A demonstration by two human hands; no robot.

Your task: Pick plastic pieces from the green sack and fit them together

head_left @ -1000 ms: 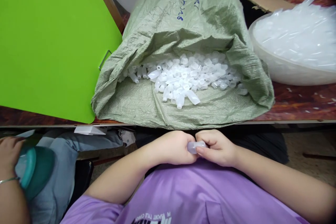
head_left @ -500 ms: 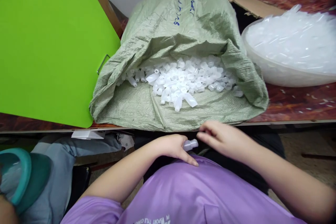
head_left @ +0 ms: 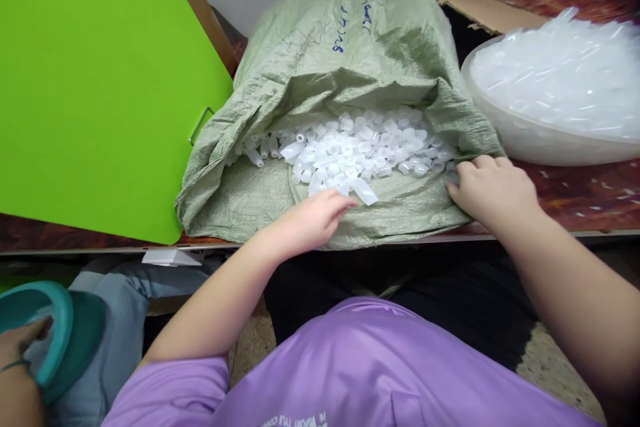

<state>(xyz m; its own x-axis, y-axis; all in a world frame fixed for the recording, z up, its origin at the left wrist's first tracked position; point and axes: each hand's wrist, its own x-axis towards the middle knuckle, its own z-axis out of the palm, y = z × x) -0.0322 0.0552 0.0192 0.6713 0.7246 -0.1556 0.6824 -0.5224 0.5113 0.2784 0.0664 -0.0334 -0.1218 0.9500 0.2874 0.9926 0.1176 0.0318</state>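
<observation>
Head camera, looking down over the person's front: a large pale-green woven plastic sack [head_left: 395, 33] with blue handwriting lies across the upper middle of the frame, its wide mouth facing the person. Inside, at the centre of the frame, is a heap of small, hollow, translucent white plastic pieces [head_left: 350, 153].

The left hand [head_left: 317, 219], below the middle of the heap, has its fingers loosely bent at the nearest pieces; whether it holds one cannot be told. The right hand [head_left: 495, 190], right of centre, rests at the right fold of the sack's mouth, thumb and fingers narrowed beside a piece; whether they pinch it, the fabric or neither is unclear.

Reaching here probably goes best with the sack's lower lip kept flat and one loose outer piece pinched by its sides, since digging could send others over the table edge. The thin walls look likely to give, so a light grip should suit.

At upper right stands a translucent white plastic bowl [head_left: 555, 147], heaped high; a bright-green flat board [head_left: 100, 93] fills the upper left. At lower left, another person's hand [head_left: 23, 340] reaches into a teal plastic bowl [head_left: 90, 330].
</observation>
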